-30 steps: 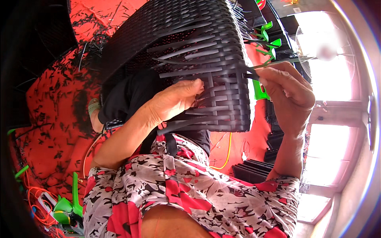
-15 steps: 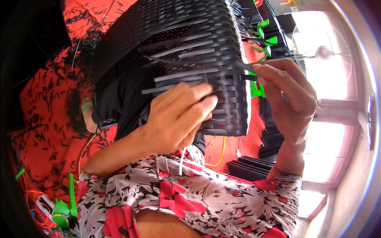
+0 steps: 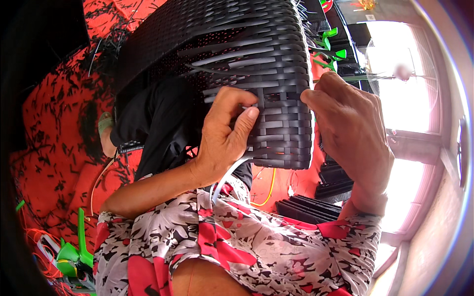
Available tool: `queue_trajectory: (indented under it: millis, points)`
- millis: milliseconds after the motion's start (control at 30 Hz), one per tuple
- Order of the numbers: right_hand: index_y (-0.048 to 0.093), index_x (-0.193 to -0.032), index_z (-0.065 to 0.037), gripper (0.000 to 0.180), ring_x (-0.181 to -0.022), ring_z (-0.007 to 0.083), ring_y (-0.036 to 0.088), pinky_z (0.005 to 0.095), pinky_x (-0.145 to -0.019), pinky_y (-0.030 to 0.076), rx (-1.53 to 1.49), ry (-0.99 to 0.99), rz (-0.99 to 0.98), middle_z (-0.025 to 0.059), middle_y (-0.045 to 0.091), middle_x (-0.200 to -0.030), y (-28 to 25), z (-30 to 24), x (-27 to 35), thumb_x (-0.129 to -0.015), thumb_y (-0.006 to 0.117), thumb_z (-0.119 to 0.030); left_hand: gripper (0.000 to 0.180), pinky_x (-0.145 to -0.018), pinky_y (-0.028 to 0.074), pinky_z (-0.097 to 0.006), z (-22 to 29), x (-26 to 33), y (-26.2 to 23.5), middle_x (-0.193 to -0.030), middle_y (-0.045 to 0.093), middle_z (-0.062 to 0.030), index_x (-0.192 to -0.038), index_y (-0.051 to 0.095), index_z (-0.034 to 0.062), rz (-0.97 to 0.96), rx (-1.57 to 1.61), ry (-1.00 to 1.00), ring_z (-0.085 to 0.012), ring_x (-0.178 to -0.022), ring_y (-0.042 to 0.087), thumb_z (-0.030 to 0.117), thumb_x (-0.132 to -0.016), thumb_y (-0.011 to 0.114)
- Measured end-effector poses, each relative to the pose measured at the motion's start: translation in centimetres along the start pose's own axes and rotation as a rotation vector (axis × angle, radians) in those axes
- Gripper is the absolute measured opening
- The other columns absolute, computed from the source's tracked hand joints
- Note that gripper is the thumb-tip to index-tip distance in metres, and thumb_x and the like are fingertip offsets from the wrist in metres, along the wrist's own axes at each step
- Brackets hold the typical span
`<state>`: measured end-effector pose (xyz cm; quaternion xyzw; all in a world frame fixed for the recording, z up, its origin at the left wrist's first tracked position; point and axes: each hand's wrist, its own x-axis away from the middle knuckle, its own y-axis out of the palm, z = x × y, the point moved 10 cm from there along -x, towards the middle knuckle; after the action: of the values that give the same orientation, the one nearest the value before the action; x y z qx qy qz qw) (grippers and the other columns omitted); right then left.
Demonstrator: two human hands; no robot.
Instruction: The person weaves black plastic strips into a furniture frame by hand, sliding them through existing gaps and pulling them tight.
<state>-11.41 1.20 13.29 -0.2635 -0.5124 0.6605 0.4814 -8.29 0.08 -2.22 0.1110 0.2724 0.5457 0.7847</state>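
Observation:
A black woven wicker piece (image 3: 281, 89) of flat plastic strips leans across my lap, with long loose strip ends (image 3: 242, 56) lying over its surface. My left hand (image 3: 224, 130) is closed in a pinch at the weave, thumb and index finger on the end of a dark flat strip. At the piece's right edge my right hand (image 3: 353, 128) is curled, its fingertips pressed against the rim; what they hold is hidden. A pale strip (image 3: 229, 172) curves down from below my left hand to my patterned shirt.
Black offcuts litter the red floor covering (image 3: 54, 133) on the left. A green-handled tool (image 3: 74, 256) lies lower left near orange cord. Dark slatted panels (image 3: 308, 209) and a yellow cord (image 3: 269, 190) are at lower right. A fan (image 3: 402, 71) stands before bright windows.
My left hand has turned from resting over the weave to a thumb-and-finger pinch. My right hand has curled in closer to the edge, and the black strip it pinched is now hidden.

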Motion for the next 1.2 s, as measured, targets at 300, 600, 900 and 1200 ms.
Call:
queue_trajectory:
  millis: [300,600,900,1200]
  points:
    - [0.063,-0.082,-0.003,0.017,-0.070,0.0246,0.059,0.0372,-0.057,0.046,0.079,-0.089,-0.097,0.0057,0.056,-0.073,0.9,-0.7,-1.5,-0.066,0.062,0.002,0.034,-0.087,0.051,-0.034,-5.2,1.2,5.1,-0.105,0.066,-0.0084,-0.112,0.060,-0.0014,-0.321,1.098,-0.845,-0.0181,-0.097,0.063,0.024,-0.090,0.062]
    - [0.064,-0.083,-0.003,0.020,-0.070,0.0236,0.057,0.0351,-0.057,0.046,-0.060,-0.033,0.104,0.0063,0.061,-0.073,0.4,0.3,-0.3,-0.064,0.068,0.003,0.030,-0.097,0.045,-0.032,-7.2,-0.8,6.1,-0.107,0.066,-0.0108,-0.107,0.064,-0.0051,-0.453,1.230,-0.820,-0.0181,-0.105,0.060,0.002,-0.078,0.068]
    - [0.064,-0.087,-0.002,0.025,-0.071,0.0246,0.055,0.0353,-0.057,0.045,-0.047,-0.006,0.161,0.0086,0.059,-0.081,0.8,0.2,0.7,-0.064,0.070,0.006,0.029,-0.092,0.047,-0.030,-8.0,-0.8,6.0,-0.096,0.068,-0.0085,-0.100,0.068,0.0010,-0.316,1.144,-0.875,-0.0178,-0.096,0.063,-0.003,-0.070,0.070]
    - [0.066,-0.086,-0.004,0.024,-0.084,0.0247,0.054,0.0373,-0.070,0.042,-0.048,0.015,0.167,0.0078,0.058,-0.091,0.6,-0.1,0.4,-0.064,0.069,0.006,0.030,-0.087,0.052,-0.034,-7.7,-0.6,6.8,-0.095,0.068,-0.0086,-0.103,0.066,0.0000,-0.334,1.267,-0.857,-0.0184,-0.092,0.065,0.000,-0.073,0.067]
